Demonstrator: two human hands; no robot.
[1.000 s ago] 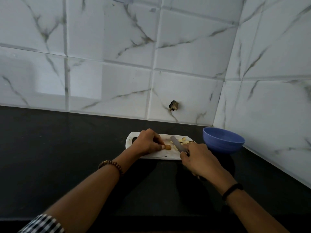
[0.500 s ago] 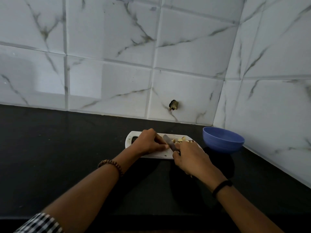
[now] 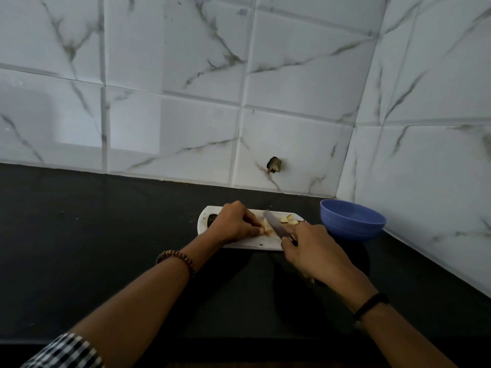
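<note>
A small white cutting board [image 3: 244, 245] lies on the black counter near the corner. My left hand [image 3: 233, 221] rests on the board with curled fingers pinching a small yellowish piece of food [image 3: 266, 227]. My right hand [image 3: 313, 249] grips a knife [image 3: 273, 224], whose grey blade slants up-left and meets the food right beside my left fingertips. Several cut yellowish pieces [image 3: 289, 219] lie at the board's far right end.
A blue bowl [image 3: 352, 220] stands just right of the board, close to the tiled side wall. A dark hole [image 3: 274, 164] marks the back wall tile. The black counter [image 3: 93, 235] stretches to the left and toward me.
The knife moved left toward my left fingers and then came down on the food piece. My left hand stayed on the board holding the piece.
</note>
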